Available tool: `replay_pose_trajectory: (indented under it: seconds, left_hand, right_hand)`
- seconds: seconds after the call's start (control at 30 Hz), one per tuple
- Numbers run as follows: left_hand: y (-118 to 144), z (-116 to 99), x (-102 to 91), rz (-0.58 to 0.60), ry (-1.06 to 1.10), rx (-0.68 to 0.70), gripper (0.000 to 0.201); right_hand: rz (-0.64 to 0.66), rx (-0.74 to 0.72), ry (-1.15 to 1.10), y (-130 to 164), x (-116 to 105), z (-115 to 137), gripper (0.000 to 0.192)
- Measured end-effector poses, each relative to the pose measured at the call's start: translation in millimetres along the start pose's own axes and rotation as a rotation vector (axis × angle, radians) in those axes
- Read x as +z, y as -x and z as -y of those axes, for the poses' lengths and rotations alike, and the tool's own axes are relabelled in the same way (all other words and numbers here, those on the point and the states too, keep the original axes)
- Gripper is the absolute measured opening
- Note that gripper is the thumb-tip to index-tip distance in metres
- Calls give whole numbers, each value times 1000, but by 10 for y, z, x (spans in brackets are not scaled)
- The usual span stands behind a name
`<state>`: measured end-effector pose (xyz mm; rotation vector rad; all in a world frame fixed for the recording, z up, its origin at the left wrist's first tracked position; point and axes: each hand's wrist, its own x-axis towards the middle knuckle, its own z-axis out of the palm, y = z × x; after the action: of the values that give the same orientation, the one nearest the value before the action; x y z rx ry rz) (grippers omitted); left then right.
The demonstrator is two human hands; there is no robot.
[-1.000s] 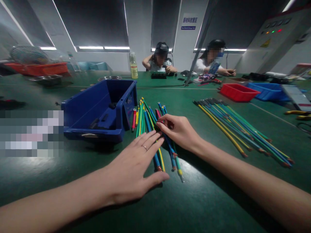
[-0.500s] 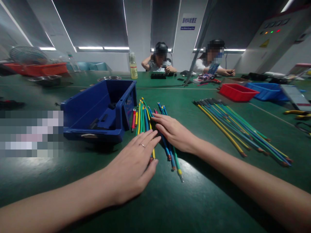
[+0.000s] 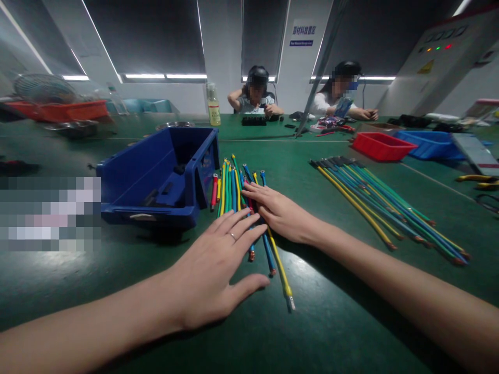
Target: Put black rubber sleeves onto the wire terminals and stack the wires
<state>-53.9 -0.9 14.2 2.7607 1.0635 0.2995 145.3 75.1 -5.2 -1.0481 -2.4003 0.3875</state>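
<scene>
Wire bundle [image 3: 237, 200]: short insulated leads in green, yellow, blue and red, round and smooth, bare copper tips; I see it lying under both hands on the green mat [image 3: 312, 322]
Change: against the earlier views the leads have rolled and fanned; one yellow lead [image 3: 279, 272] now pokes out nearest me, past my fingers; I judge the pile is being loosened and spread, not lifted
Left hand [image 3: 210, 275]: flat, fingers spread, palm down on the near ends of the bundle, thumb out to the side; ring on one finger; nothing pinched
Right hand [image 3: 284, 215]: flat, fingers together, pressing the far half of the bundle; nothing pinched
Blue bin [image 3: 156, 176]: hard moulded plastic, open top, just left of the left hand, small dark parts inside
Second wire set [image 3: 385, 208]: longer leads, same colours, laid parallel, well right of the right hand
Red tray [image 3: 380, 146]: shallow plastic, beyond the second set
Bottle [image 3: 213, 106]: clear with yellow label, far beyond both hands
Co-workers: two people seated across the table
</scene>
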Motion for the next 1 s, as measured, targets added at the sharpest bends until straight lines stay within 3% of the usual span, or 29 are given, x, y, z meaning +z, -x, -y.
replay_pose_trajectory:
  seconds: [0.1, 0.3, 0.43, 0.53, 0.63, 0.73, 0.83, 1.0]
  left_hand:
    - [-15, 27, 27, -59, 7, -38, 55]
    - [-22, 66, 52, -96, 2, -77, 43]
    - [-15, 71, 17, -121, -10, -19, 38]
    - [-4, 31, -61, -144, 46, 191, 37]
    - [8, -87, -169, 61, 110, 536, 38]
    - [15, -207, -257, 310, 108, 679, 43]
    - [14, -218, -287, 350, 122, 642, 46]
    - [4, -67, -231, 223, 146, 454, 58]
  right_hand:
    - [-11, -23, -33, 1, -8, 15, 47]
    - [-261, 101, 102, 7, -46, 15, 37]
    - [-207, 206, 16, -8, -66, -52, 35]
    - [-121, 198, -110, -29, -79, -120, 33]
    - [-143, 205, -118, -35, -71, -160, 42]
    - [-213, 266, -88, -24, -54, -137, 49]
    - [-271, 315, -147, -16, -52, -85, 42]
    - [-328, 347, -228, -43, -83, -109, 32]
